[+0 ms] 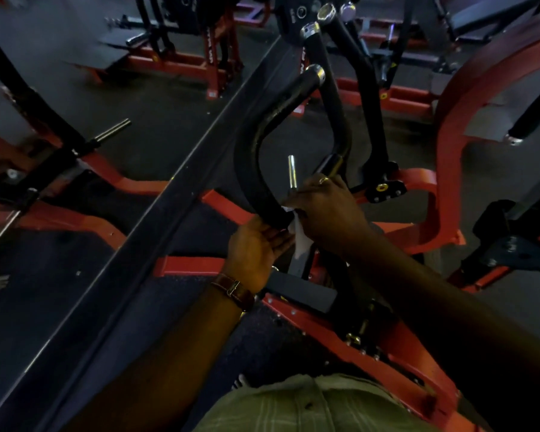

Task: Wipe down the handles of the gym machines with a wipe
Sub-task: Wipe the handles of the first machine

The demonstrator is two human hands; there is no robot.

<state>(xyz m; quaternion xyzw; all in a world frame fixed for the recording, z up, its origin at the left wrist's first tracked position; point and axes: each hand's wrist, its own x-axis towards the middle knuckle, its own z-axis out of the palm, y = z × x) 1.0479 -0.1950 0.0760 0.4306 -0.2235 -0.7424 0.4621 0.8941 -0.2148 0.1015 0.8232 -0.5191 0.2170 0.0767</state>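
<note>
Gym machines fill the room, red frames with black parts, on a dark floor. Far on the left, a shiny metal peg (112,131) sticks out from a red and black frame (60,169). Next comes a long dark beam (169,219) that runs slanted from the bottom left up toward the top middle.

Just right of the beam is the left hand (256,247). It has a brown watch strap (234,291) on its wrist. Its fingers are mostly straight and reach up under the low bend of the black curved handle (253,157), touching it from below. It does not seem to grab anything.

The handle is a thick black tube that bends up and around to a silver end cap (315,73). A short shiny pin (292,171) stands inside the loop of the handle.

The white wipe (298,238) is at the bottom bend of the handle, between the two hands. Part of it hangs down in a crumpled strip.

The right hand (328,210) is curled over the top of the wipe and presses it on the handle. It wears a ring (324,180) on one finger.

Below, a green checked shirt (309,406) shows at the bottom edge. On the right, a big red curved frame (468,98) arches up, and a black bracket (512,244) with bolts sits near the right edge.
</note>
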